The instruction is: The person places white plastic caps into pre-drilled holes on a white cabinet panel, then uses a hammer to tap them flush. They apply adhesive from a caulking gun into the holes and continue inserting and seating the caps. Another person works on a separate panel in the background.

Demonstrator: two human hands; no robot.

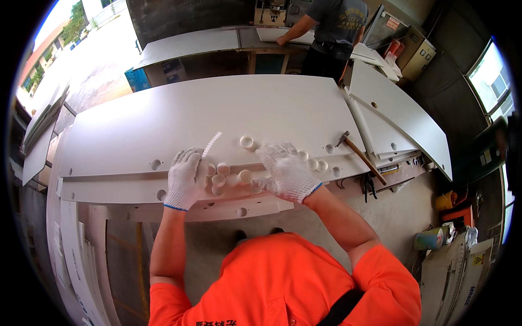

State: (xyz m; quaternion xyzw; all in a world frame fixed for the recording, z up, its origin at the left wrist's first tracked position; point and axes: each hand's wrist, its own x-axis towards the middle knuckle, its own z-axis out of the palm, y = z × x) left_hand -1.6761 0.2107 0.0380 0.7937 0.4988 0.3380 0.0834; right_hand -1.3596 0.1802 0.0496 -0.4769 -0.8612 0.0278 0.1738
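Note:
Both my hands wear white knit gloves with blue cuffs over the edges of stacked white panels [217, 108]. My left hand [186, 176] lies against the left side of a group of small white round cups [219, 180], fingers stretched forward and close together. A narrow ridged white strip [212, 144] reaches out beside its fingertips; whether they touch it I cannot tell. On the group's other side, my right hand [289, 171] is open, palm down, its thumb near one larger cup [244, 176]. One cup [247, 142] stands apart farther up, and several more [312, 164] sit right of my right hand.
A hammer [361, 157] lies across the right end of the panels, beside more stacked panels [399, 117]. Pliers [370, 186] are below it. Beyond, a person [337, 27] works at a bench [190, 46] with a machine. Paint cans [429, 239] stand on the floor at right.

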